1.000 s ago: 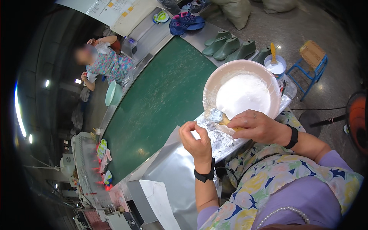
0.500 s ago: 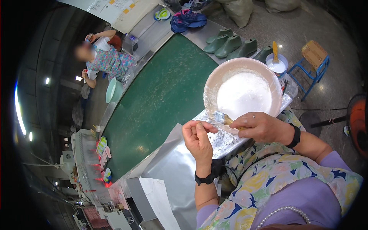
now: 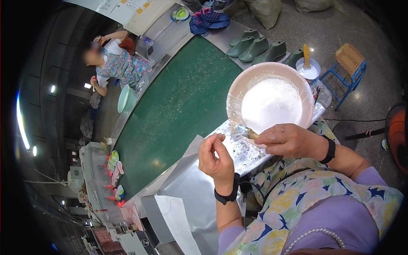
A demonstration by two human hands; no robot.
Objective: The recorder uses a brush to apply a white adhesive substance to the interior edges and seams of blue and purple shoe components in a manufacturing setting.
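Brush [image 3: 251, 134]: in the right hand, over the near-left rim of the basin [image 3: 232, 102]; whether it touches that rim is hard to tell.
Right hand [image 3: 284, 139]: fingers clasp the handle, making this the nearer hand.
Long axis: runs leftward and slightly away from the wearer, from the right fingers to the bristles, which point away from the grip.
Left hand [image 3: 217, 163]: thumb and forefinger curl close together; contact, or anything thin between them, is too small to tell.
Bristles: near the left fingertips, to their right and slightly beyond.
Paste [image 3: 272, 104]: white, in the basin, to the right of the bristles and farther off.
Counter [image 3: 245, 157]: pale-specked, beneath the brush, beside the green belt [image 3: 178, 102].
Pot [image 3: 313, 80]: past the basin's far-right side, a second brush [image 3: 306, 54] standing in it.
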